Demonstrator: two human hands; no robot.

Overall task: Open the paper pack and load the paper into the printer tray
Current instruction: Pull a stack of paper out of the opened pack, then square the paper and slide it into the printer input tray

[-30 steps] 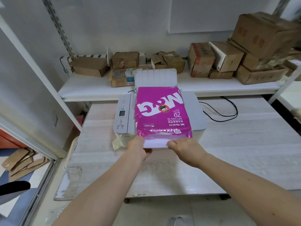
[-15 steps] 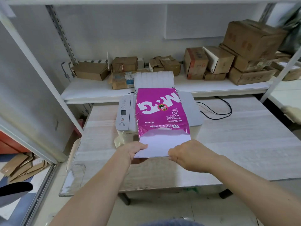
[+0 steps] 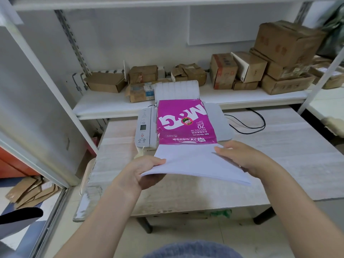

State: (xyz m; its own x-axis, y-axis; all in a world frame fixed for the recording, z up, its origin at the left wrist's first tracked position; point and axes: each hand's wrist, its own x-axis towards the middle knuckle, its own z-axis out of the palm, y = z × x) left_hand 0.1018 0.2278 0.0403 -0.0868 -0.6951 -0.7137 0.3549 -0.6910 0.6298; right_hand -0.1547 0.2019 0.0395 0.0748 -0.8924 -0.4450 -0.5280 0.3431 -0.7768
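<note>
A magenta paper pack lies on top of the white printer, its torn end facing me. A sheaf of white paper sticks well out of that end. My left hand grips the sheaf's near left corner, thumb on top. My right hand holds the right edge, fingers over the top sheet. The printer's rear paper tray stands up behind the pack.
The printer sits on a pale wooden table with a black cable to its right. A white shelf behind holds several cardboard boxes. Flattened cardboard lies on the floor at the left.
Both hands have drawn the sheaf of paper further out of the pack toward me; at first only a thin strip showed. The pack has stayed on the printer.
</note>
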